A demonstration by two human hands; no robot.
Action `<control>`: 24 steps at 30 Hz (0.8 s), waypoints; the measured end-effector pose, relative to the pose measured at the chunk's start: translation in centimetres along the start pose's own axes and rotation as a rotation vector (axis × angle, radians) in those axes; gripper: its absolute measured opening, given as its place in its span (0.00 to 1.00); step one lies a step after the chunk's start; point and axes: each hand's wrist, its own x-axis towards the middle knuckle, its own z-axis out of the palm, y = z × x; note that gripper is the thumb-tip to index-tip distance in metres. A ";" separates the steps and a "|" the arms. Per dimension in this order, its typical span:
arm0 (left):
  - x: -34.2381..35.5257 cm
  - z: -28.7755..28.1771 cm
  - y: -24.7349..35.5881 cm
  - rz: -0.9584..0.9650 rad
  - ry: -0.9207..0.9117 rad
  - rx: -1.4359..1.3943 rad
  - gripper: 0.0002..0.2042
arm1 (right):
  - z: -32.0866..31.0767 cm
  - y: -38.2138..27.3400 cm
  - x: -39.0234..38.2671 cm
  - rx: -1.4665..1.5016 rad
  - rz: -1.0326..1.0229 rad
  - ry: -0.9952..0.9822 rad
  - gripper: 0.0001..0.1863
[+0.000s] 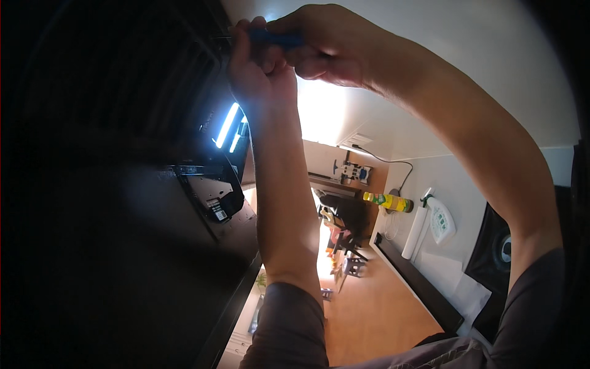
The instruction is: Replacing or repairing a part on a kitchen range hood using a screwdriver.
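Both hands are raised to the top of the view, beside the edge of a large dark housing (110, 203) that fills the left side. My right hand (329, 46) is closed round the blue handle of a screwdriver (276, 38), which lies roughly level. Fingers of my left hand (258, 67) curl round the front part of the same tool. A thin dark shaft seems to run left from these fingers toward the housing's edge. Its tip is lost in shadow, and whatever it touches cannot be made out.
Below the hands, a bright strip light (226, 126) glows by the housing. On a white surface at right are a yellow-green bottle (388, 202), a white spray bottle (439, 218), a white roll (415, 232) and loose paper sheets (452, 280). Stools (354, 266) stand on the wooden floor (375, 307).
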 end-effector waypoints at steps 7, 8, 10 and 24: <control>0.5 -0.5 0.2 -0.033 -0.102 -0.067 0.10 | 0.1 5.1 1.1 -0.971 -0.870 0.179 0.15; 0.4 -0.3 0.0 -0.014 -0.076 -0.043 0.09 | -0.1 5.6 1.4 -0.926 -0.863 0.187 0.14; -0.2 0.1 -0.1 0.005 -0.039 -0.015 0.09 | -0.1 4.7 2.8 -0.320 -0.389 -0.035 0.14; 0.4 -0.9 -0.1 0.020 -0.054 -0.017 0.09 | -1.9 -2.4 0.9 -0.063 0.143 -0.191 0.11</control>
